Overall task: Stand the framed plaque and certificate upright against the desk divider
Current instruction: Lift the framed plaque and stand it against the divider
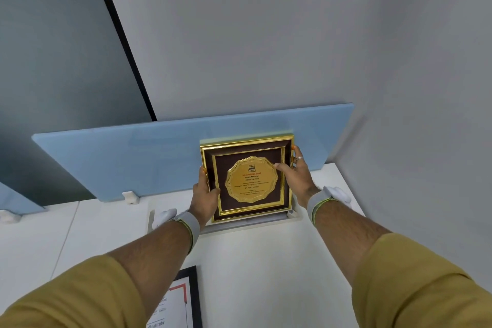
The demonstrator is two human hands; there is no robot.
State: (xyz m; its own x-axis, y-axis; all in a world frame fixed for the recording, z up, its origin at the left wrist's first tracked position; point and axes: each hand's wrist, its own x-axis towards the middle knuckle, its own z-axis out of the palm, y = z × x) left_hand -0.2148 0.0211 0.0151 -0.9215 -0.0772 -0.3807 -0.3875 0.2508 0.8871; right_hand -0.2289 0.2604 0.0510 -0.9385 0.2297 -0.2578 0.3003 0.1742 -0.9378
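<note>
The framed plaque [250, 152], gold-edged with a dark mat and a gold medallion, stands upright with its back to the pale blue desk divider [138, 157]. My left hand [205, 198] grips its lower left edge. My right hand [296, 177] holds the right edge, thumb on the front. The plaque's bottom rests by a cable slot in the white desk [266, 261]. The certificate [177, 301], in a black frame, lies flat on the desk near the bottom edge of view, partly hidden by my left arm.
A grey wall rises behind the divider, with a darker panel [53, 74] to the left. White divider brackets [130, 197] sit on the desk. A second blue divider [16, 201] shows at far left. The desk's right edge meets the wall.
</note>
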